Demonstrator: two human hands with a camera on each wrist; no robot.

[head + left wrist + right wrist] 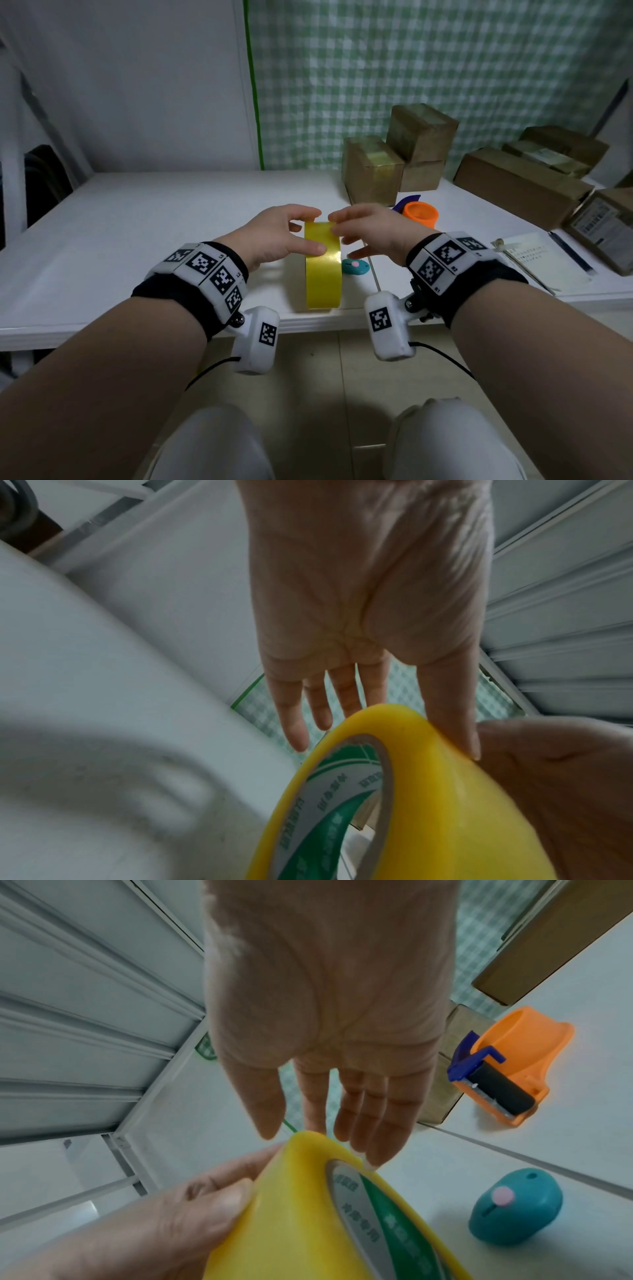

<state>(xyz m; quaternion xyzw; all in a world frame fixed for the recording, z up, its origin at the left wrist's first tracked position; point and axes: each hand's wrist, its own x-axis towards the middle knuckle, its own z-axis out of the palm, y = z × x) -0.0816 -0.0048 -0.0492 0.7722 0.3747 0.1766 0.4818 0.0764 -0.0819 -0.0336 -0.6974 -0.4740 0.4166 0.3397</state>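
A wide roll of yellow tape [323, 274] [445, 804] [291, 1218] stands on edge on the white table [154, 222], close to the front edge. My left hand [291, 229] [342, 588] grips it from the left, thumb laid across the outer yellow face and fingers over the top. From the right, my right hand [346, 226] [325, 988] reaches in with straight fingers; its fingertips touch the top and the side rim of the roll. Whether a loose tape end is lifted, I cannot tell.
An orange tape dispenser [419, 213] [507, 1064] with a blue blade guard and a small teal cutter [355, 266] [514, 1204] lie just right of the roll. Cardboard boxes [373, 168] stand behind and at the right. A notebook [541, 260] with a pen lies at the right.
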